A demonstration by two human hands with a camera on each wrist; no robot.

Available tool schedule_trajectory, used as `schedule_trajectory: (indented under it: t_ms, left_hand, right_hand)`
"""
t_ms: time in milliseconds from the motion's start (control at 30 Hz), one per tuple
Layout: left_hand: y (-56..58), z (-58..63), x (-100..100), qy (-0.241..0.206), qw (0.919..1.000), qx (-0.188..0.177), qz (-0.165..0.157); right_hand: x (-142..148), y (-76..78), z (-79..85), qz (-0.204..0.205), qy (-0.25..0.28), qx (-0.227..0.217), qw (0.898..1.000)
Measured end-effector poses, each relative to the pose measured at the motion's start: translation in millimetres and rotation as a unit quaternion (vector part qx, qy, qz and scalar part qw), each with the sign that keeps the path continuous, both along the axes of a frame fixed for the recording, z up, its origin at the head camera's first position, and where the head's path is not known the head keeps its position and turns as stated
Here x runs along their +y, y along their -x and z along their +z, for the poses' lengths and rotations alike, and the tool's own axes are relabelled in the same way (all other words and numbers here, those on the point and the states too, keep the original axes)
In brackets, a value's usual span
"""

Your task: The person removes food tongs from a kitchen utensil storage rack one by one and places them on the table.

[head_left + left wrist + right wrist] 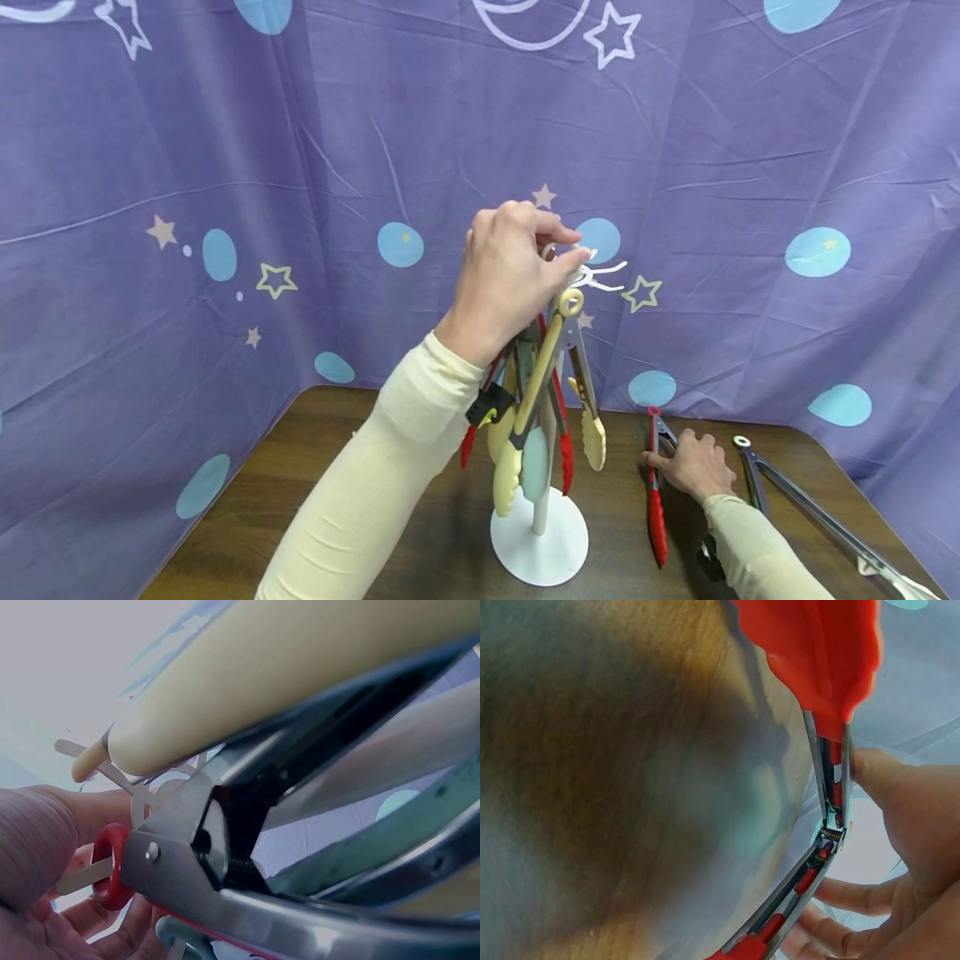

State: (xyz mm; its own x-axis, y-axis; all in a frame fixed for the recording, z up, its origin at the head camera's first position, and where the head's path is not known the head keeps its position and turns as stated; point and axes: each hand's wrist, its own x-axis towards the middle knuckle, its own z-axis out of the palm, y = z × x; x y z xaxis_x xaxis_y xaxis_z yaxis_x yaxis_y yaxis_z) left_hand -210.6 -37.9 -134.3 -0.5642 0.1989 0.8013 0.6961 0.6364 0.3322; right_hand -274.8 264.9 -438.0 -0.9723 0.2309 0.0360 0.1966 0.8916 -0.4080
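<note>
My left hand [506,271] pinches the top of a white stand between thumb and fingers, beside its hooks [606,279]. From the hooks hang cream tongs [551,358], red tongs [566,462] and pale green tongs [534,467]. A red hanging ring [105,889] sits on a hook close to that hand in the left wrist view. Over the table, my right hand [699,467] grips another pair of red tongs [657,525], thumb on one arm and fingers at the other. Those tongs are spread, their red scalloped head [817,652] filling the top of the right wrist view.
The stand's round white base [540,571] rests on a brown wooden table [315,467]. Long metal tongs [813,508] with a pale ring lie spread at the right, partly behind the right forearm. A purple patterned curtain [420,125] surrounds the table's back and sides.
</note>
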Motion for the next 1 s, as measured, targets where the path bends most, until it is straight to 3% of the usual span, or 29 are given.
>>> schedule_trajectory:
  t_ms: [1000]
  left_hand:
    - [1.1, -0.9, 0.3, -0.001, 1.0, -0.002, 0.003]
  right_hand:
    - [1.3, 5.4, -10.7, -0.002, -0.007, -0.019, 1.0]
